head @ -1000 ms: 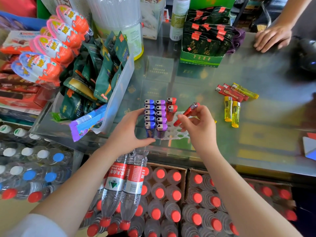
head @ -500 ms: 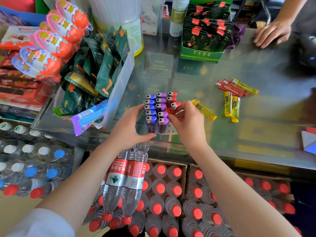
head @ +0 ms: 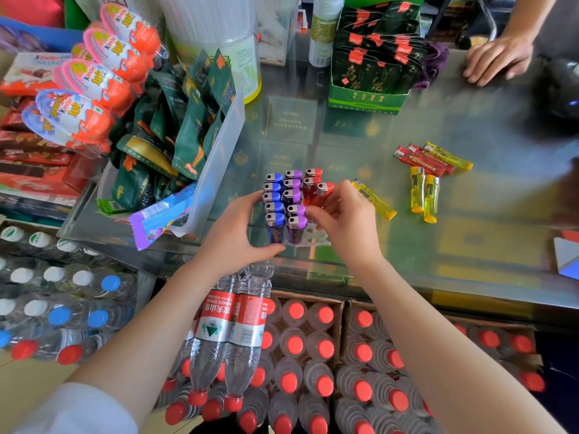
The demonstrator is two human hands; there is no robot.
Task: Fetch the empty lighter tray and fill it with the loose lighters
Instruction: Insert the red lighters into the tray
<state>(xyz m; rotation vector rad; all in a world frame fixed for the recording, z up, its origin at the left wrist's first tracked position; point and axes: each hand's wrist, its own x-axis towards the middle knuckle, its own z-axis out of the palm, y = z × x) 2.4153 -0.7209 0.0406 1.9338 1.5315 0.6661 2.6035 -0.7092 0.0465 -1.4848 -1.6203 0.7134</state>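
Observation:
The white lighter tray (head: 315, 239) stands on the glass counter, holding a row of blue lighters (head: 274, 202), a row of purple lighters (head: 294, 202) and three red lighters (head: 313, 183). My left hand (head: 232, 233) grips the tray's left side. My right hand (head: 341, 220) pinches the nearest red lighter (head: 324, 191), which stands upright in the tray's third row. Loose on the counter lie one yellow lighter (head: 374, 200) just right of my right hand, and further right a group of red lighters (head: 421, 159) and yellow lighters (head: 424, 194).
A clear bin of green snack packets (head: 175, 136) stands left of the tray. A green box of dark sachets (head: 372, 73) sits behind it. Another person's hand (head: 498, 61) rests at the far right of the counter. Crates of bottled water (head: 313, 355) lie below the counter edge.
My right hand brought a red lighter from a tilt above the tray down into the third row, where it now stands upright. My left hand stayed on the tray.

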